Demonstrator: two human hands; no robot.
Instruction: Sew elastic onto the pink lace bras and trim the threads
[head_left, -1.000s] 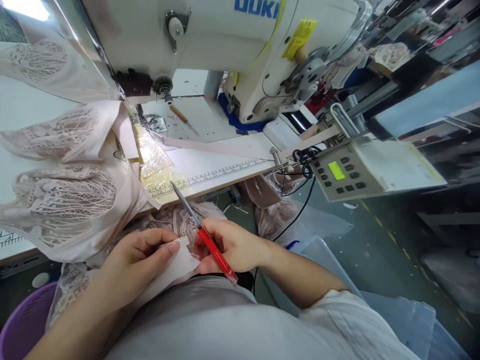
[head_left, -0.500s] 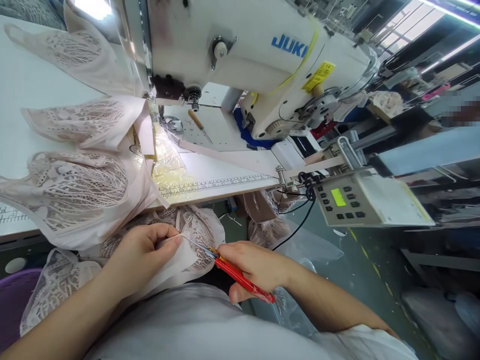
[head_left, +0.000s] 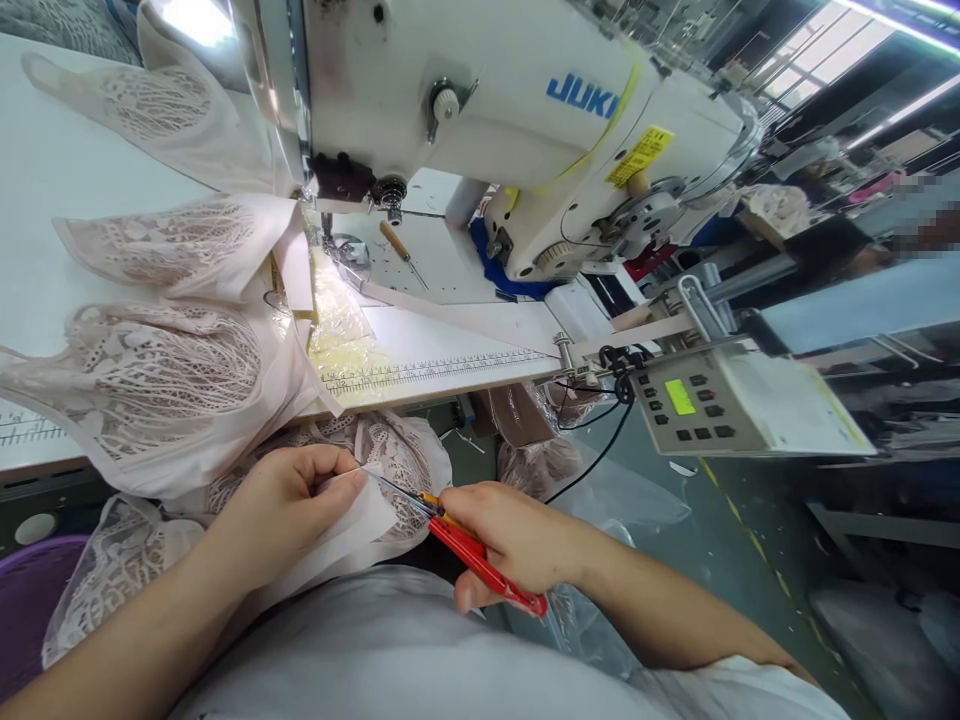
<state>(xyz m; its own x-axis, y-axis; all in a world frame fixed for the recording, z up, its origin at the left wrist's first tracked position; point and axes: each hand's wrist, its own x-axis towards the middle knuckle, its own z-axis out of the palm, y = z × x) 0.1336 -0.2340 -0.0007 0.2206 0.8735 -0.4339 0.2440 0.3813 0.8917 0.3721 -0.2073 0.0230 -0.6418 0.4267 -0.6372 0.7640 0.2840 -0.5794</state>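
Observation:
Between thumb and fingers, my left hand (head_left: 300, 510) pinches the edge of a pale pink lace bra (head_left: 405, 455), which lies over my lap below the table edge. My right hand (head_left: 506, 540) is closed around red-handled scissors (head_left: 480, 562). Their narrow blades point left, with the tips at the fabric edge just beside my left fingertips. Whether the tips are cutting is too small to tell. More of the lace piece (head_left: 180, 390) drapes over the table's front edge, left of my hands.
A white sewing machine (head_left: 480, 90) stands across the table; a wooden-handled screwdriver (head_left: 403, 255) lies on its bed. A ruler strip (head_left: 442, 368) runs along the table edge. To the right hangs a control box (head_left: 697, 400). A purple basket (head_left: 37, 600) sits at lower left.
The view has shifted slightly. The scissor handles have opened a little in my right hand, the red handle dipping down and left. My left hand keeps its pinch on the fabric.

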